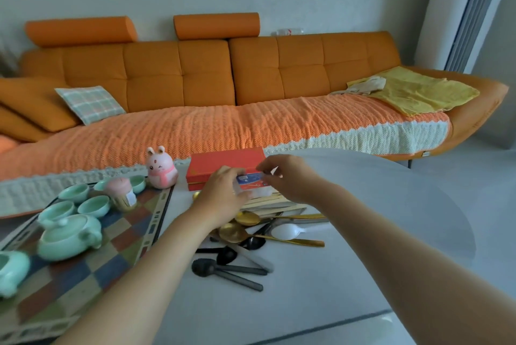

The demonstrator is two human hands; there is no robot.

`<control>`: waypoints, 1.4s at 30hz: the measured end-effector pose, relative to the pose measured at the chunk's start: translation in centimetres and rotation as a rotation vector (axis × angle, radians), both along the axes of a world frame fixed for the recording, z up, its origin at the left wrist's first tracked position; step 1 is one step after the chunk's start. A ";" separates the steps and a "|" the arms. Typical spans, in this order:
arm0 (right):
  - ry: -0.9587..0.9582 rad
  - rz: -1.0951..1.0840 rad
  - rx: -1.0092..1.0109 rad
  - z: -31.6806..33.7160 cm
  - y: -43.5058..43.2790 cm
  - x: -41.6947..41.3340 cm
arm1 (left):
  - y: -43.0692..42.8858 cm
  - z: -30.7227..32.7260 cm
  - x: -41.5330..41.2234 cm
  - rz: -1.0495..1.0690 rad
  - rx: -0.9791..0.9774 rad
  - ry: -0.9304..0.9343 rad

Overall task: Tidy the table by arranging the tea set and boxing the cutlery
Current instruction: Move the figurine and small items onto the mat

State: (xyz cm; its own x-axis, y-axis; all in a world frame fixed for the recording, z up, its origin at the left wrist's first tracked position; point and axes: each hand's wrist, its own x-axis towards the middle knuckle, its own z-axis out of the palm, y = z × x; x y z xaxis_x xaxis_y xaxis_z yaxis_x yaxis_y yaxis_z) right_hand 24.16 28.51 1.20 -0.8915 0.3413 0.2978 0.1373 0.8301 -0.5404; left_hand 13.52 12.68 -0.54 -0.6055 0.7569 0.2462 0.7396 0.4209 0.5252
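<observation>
A small clear plastic box with a blue label [252, 180] is held between both hands, in front of a red box [223, 164] at the table's far side. My left hand [223, 193] grips its left end and my right hand [287, 177] pinches its right end. Below the hands lies a pile of cutlery: gold spoons [237, 230], black spoons [206, 266], a white plastic spoon [284, 231] and chopsticks [276, 205]. On the left a pale green teapot [68, 237] and several green cups [93, 206] stand on a checkered tray [117, 238].
A pink rabbit figure [161, 168] and a pink cupcake-shaped item [121, 193] stand near the tray's far edge. A green pitcher [11, 269] sits at the tray's left. An orange sofa [195, 93] runs behind the white table [349, 233].
</observation>
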 end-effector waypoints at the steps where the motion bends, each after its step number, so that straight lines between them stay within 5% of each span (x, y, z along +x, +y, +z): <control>1: -0.003 0.031 0.021 0.2 -1.2 -0.4 | -1.2 0.2 -0.2 0.006 0.001 -0.006; 16: -0.060 0.224 0.076 -1.8 -15.8 -8.9 | -17.4 -0.5 -5.1 0.156 -0.074 0.073; 32: -0.080 0.221 0.097 -3.2 -18.5 -15.7 | -18.6 -2.7 -10.7 0.417 -0.329 0.393; 42: -0.216 0.209 0.184 -3.8 -19.1 -13.8 | -20.2 -2.0 -11.2 0.304 -0.302 0.238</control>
State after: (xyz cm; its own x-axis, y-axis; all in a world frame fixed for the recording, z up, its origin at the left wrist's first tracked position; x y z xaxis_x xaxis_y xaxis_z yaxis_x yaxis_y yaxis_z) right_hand 10.34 9.46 -2.62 -0.9856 0.1031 0.1339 0.0493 0.9332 -0.3560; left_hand 2.27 -7.57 -2.52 -0.7637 0.6133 0.2016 0.6443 0.7439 0.1776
